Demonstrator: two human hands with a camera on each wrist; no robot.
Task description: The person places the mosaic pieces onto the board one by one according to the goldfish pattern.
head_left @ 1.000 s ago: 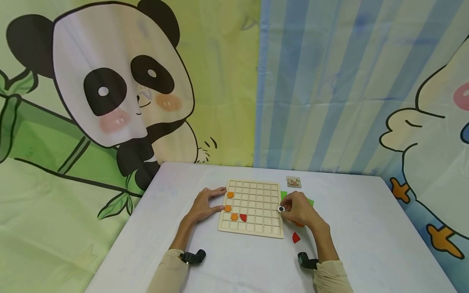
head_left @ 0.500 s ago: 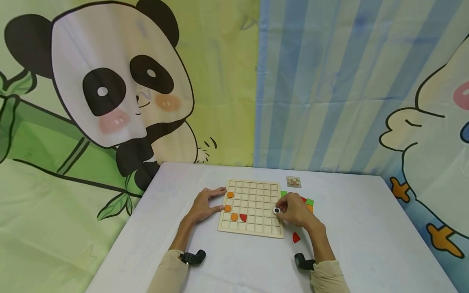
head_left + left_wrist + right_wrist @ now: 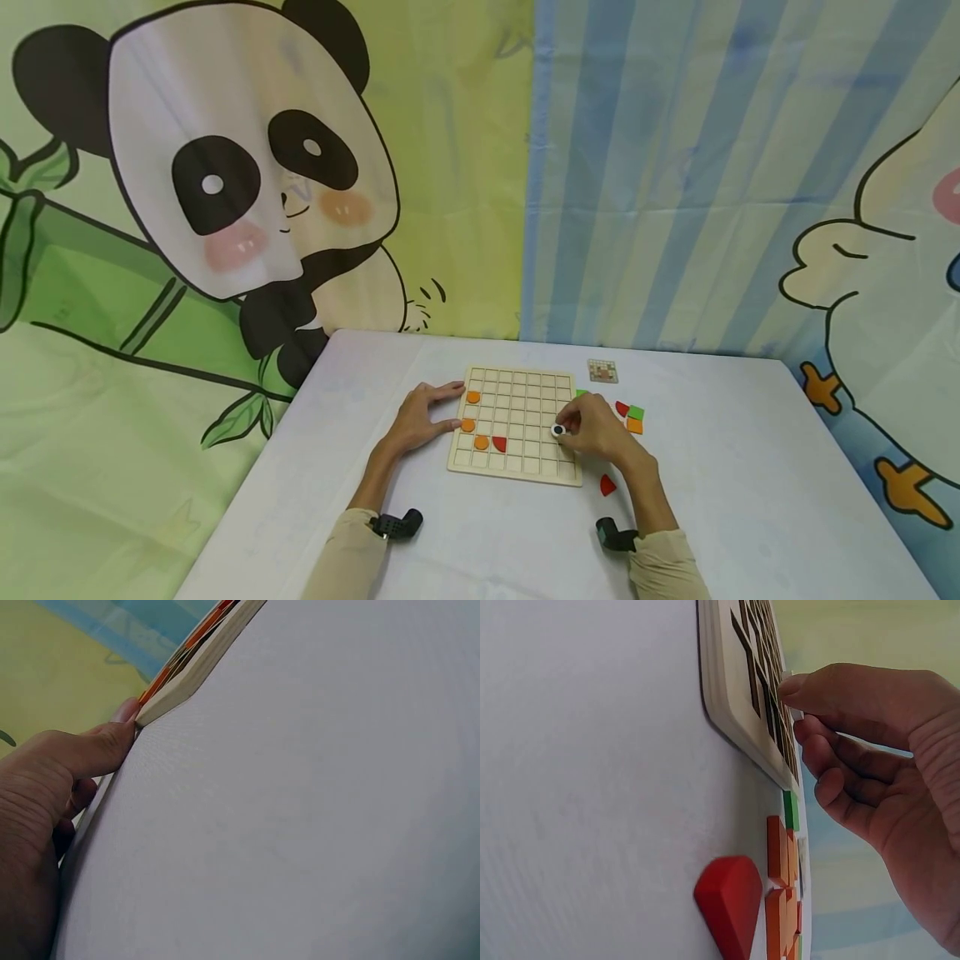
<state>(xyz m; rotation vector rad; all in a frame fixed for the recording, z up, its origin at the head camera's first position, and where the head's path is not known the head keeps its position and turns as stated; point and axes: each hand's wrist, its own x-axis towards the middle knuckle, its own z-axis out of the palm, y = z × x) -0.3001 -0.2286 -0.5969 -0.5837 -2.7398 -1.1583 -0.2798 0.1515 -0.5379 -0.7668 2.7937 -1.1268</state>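
Over the right side of the gridded board [image 3: 525, 419], the right hand [image 3: 598, 429] pinches 1 black-and-white disc [image 3: 558, 430]; the left hand [image 3: 412, 419], fingers spread, touches the opposite edge, presumably for steadiness.

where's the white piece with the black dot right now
In the head view, the white piece is pinched in the right hand, over the right side of the gridded board.

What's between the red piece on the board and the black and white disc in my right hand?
In the head view, only bare squares of the board lie between the red piece and disc.
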